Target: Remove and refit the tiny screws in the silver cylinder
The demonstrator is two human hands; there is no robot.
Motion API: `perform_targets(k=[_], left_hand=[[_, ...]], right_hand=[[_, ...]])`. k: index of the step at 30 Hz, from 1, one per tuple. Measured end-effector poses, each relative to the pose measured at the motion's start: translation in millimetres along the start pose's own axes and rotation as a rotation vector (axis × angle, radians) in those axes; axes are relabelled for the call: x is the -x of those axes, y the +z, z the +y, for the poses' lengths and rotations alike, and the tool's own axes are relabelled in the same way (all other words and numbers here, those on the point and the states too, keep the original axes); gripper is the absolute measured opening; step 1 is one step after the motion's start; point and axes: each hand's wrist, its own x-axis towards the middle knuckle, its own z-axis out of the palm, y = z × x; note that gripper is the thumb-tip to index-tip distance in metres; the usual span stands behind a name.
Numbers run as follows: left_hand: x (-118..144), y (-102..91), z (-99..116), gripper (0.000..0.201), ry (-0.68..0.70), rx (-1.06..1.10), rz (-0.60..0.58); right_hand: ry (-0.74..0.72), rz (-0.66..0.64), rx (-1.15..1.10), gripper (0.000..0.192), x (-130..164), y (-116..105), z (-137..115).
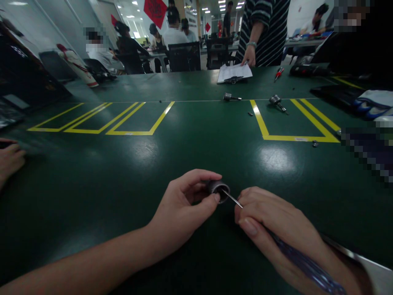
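1. Metal tube point(211, 187) over the table point(92, 176), clamped in the left hand's point(186, 205) fingers, open end toward the right hand point(270, 217).
2. Screwdriver point(307, 262) gripped in the right fingers, shaft slanting up-left into that opening.

Short hollow dark-grey metal cylinder point(212, 187) gripped in left hand point(187, 200), open end turned toward right hand point(273, 221). Thin-shafted tool with translucent bluish handle point(303, 262) held in the right, shaft run into cylinder's opening. Glossy dark-green surface point(123, 172) marked with yellow tape outlines point(258, 119). White papers point(235, 72) touched by co-worker's hand point(250, 55) at far edge.
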Motion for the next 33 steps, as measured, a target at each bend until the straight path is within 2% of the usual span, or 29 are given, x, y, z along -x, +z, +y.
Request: perform_targets(k=[6, 15, 22, 27, 33], left_hand=[[0.9, 0.6, -0.7, 0.019, 0.111, -0.138, 0.06], [-2.1, 2.6, -2.3, 0.019, 0.131, -0.141, 0.083], [-3.3, 1.4, -4.0, 0.019, 0.072, -0.094, 0.02], [-6.1, -2.6, -5.4, 0.038, 0.071, -0.091, -0.07], [-12.2, -9.1, -13.8, 0.033, 0.166, -0.187, -0.08]], right_hand=[[-0.011, -0.043, 0.001, 0.022, 0.5, -1.5, -0.7], [-0.053, -0.039, 0.067, 0.019, 0.0, 1.1, -2.9], [0.01, 0.02, -0.06, 0.021, 0.4, -3.5, -3.0], [0.155, 0.073, -0.083, 0.028, 0.2, -6.4, -2.1], [0.336, 0.088, -0.08, 0.035, -1.8, -7.2, 3.2]])
